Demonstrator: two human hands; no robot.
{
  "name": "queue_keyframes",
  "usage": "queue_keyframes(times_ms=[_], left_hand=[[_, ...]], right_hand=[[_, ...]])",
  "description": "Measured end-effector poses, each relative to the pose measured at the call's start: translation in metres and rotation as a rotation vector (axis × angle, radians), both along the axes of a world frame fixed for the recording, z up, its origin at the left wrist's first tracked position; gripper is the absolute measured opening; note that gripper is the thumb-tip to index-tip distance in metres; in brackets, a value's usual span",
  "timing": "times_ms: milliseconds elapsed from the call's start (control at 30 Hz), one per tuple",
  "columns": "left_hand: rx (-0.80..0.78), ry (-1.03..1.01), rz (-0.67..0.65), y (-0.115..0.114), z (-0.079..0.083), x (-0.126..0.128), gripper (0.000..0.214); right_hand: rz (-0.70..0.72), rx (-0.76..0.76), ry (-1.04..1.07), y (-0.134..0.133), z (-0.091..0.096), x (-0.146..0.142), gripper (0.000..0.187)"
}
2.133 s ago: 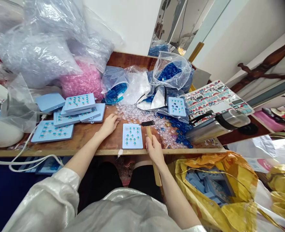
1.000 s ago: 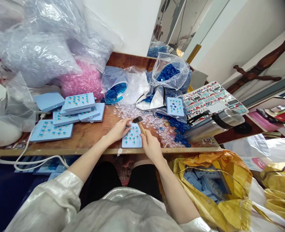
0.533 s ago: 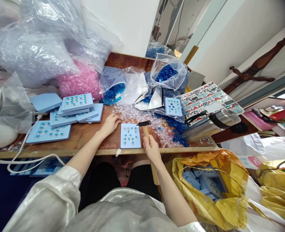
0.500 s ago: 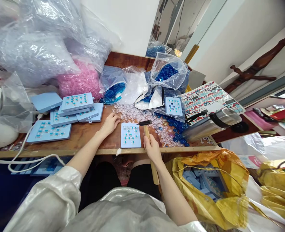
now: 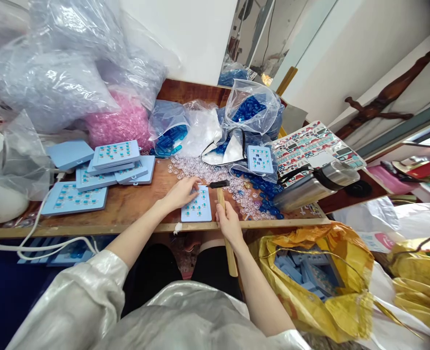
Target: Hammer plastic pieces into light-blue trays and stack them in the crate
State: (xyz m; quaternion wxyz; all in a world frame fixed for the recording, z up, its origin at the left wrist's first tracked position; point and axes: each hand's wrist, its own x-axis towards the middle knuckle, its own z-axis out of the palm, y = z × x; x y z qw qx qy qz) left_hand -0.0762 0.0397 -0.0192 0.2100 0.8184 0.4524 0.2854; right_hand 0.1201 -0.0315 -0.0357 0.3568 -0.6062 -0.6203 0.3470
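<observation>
A light blue plate (image 5: 204, 217) set with small teal pieces lies flat at the table's front edge. My left hand (image 5: 182, 192) is over its upper left part, with bent fingers near the top rows. The fingers look drawn together; whether a small piece is between them is hidden. In my right hand (image 5: 229, 222) is a hammer (image 5: 221, 200), gripped by its wooden handle. Its dark head (image 5: 219, 184) is just off the plate's upper right corner, and the handle's end hangs below the table edge.
Small clear pieces (image 5: 193, 167) and blue pieces (image 5: 269, 194) are scattered behind and right. Similar plates (image 5: 116, 153) are stacked at left. A steel flask (image 5: 309, 192) lies at right, above a yellow sack (image 5: 273, 287) of plates. Bulging plastic bags (image 5: 54, 82) stand at the back.
My left hand has moved right, from the table beside the plate to above its upper left part. My right hand and the hammer stay nearly in place.
</observation>
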Motion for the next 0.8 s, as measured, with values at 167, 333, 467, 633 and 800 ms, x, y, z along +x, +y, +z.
queue_keyframes(times_ms=[167,333,467,633,800], left_hand=[[-0.046,0.002,0.002,0.004,-0.006,0.002,0.034],[-0.047,-0.061,-0.006,0.005,-0.007,0.0,0.035],[-0.046,-0.066,-0.009,0.005,-0.008,0.003,0.036],[-0.044,-0.077,0.029,0.008,-0.007,-0.001,0.029],[0.181,0.041,0.219,0.027,-0.022,-0.033,0.018]], right_hand=[[0.086,0.064,-0.224,-0.003,0.023,-0.001,0.032],[0.107,-0.016,-0.557,0.0,0.039,-0.011,0.033],[0.109,-0.044,-0.613,0.001,0.038,-0.015,0.033],[0.139,-0.058,-0.483,0.001,0.026,-0.007,0.031],[0.021,0.0,-0.09,0.005,0.01,0.007,0.033]])
